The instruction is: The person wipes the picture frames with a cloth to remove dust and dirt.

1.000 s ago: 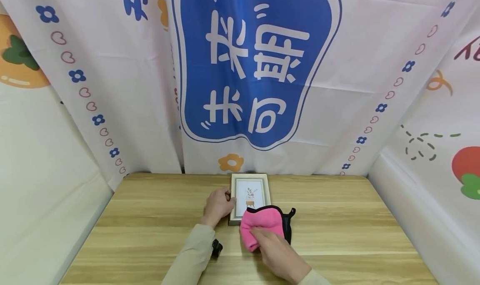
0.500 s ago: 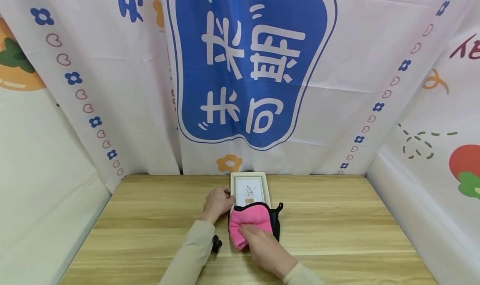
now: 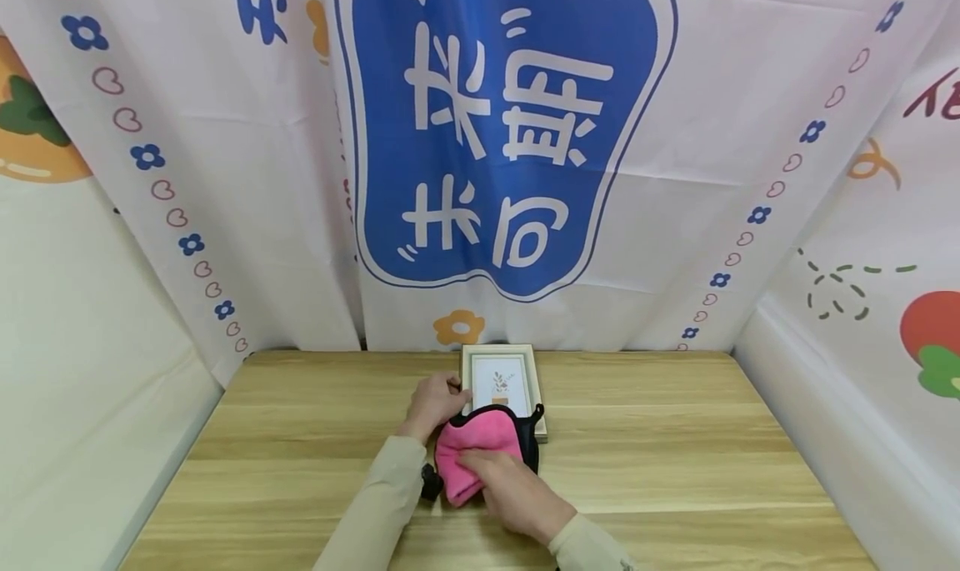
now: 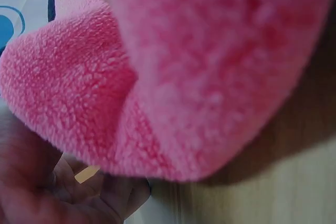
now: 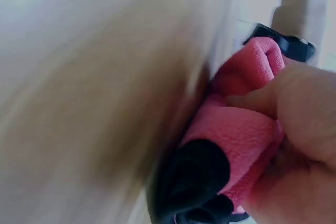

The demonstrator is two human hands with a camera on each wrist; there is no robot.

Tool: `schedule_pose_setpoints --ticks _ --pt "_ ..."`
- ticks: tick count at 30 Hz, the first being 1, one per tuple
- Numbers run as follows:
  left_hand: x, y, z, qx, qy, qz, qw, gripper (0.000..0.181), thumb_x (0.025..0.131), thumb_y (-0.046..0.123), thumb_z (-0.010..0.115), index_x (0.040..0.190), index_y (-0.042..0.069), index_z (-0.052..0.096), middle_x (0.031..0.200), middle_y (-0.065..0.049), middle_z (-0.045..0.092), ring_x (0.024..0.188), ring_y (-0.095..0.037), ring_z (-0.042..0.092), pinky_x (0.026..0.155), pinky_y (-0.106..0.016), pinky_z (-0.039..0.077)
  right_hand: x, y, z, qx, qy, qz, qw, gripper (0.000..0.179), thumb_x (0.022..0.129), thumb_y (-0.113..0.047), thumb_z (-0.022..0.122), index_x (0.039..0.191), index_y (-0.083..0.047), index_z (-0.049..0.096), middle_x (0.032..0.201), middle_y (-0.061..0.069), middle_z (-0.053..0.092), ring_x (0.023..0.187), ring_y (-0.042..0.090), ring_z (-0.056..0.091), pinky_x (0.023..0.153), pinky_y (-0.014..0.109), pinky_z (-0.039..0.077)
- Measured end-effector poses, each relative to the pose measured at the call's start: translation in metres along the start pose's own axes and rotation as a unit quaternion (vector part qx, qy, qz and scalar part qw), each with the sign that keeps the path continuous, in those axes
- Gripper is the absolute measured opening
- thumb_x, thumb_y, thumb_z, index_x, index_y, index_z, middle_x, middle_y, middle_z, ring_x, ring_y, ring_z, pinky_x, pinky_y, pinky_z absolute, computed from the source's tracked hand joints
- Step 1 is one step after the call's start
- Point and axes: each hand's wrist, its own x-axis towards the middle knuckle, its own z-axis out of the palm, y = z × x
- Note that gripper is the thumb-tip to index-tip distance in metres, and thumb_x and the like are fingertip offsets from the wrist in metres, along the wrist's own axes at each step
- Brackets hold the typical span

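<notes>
Main risk: push from the right hand [image 3: 517,492] could skid the cream rectangular picture frame [image 3: 486,375] toward the back edge of the light wood-grain table [image 3: 645,454], if the left hand [image 3: 435,403] holds too lightly. Second: black hanging loop on the pink fleece cloth with black edging [image 3: 487,429] could catch the frame's right side. Cloth is also close to the black wrist-worn device [image 3: 431,481], might snag there.

Hands: left grips frame's left edge, fingers curled; right has the cloth bunched between thumb and fingers.

Frame: at table's back edge, seems to lie flat, stepped pale moulding, white print with potted plant, lower part hidden under cloth. Cloth: thick pile, creased, dark backing on its right side
</notes>
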Motion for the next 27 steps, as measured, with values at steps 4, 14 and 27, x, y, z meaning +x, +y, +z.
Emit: schedule_pose_setpoints --ticks 4,14,27 --pt "-0.001 0.001 -0.002 -0.01 -0.007 -0.002 0.9999 0.024 0.096 0.028 0.078 0.109 0.009 0.074 0.103 -0.007 0.075 0.097 -0.025 0.07 0.085 -0.045 0.058 -0.004 0.002 -0.01 0.097 -0.004 -0.016 0.9952 0.057 0.088 0.02 0.056 0.137 -0.007 0.069 0.132 0.003 0.074 0.121 0.011 0.069 0.105 0.028 0.055" --pt "-0.003 0.003 -0.003 -0.016 -0.008 -0.016 0.9997 0.024 0.098 0.028 0.076 0.113 0.009 0.073 0.104 -0.006 0.074 0.095 -0.023 0.067 0.083 -0.042 0.056 -0.042 0.016 -0.061 0.209 0.048 0.058 0.975 0.059 0.096 0.01 0.057 0.145 -0.022 0.065 0.139 -0.002 0.071 0.121 0.013 0.067 0.109 0.038 0.054" --pt "-0.006 0.004 -0.005 -0.038 -0.022 -0.035 0.9984 0.029 0.101 0.029 0.074 0.121 0.008 0.071 0.109 -0.007 0.073 0.09 -0.021 0.071 0.082 -0.041 0.059 -0.089 0.052 -0.114 0.121 0.203 0.137 0.9619 0.054 0.096 0.016 0.056 0.142 -0.011 0.066 0.134 0.013 0.073 0.119 0.018 0.069 0.096 0.03 0.059"
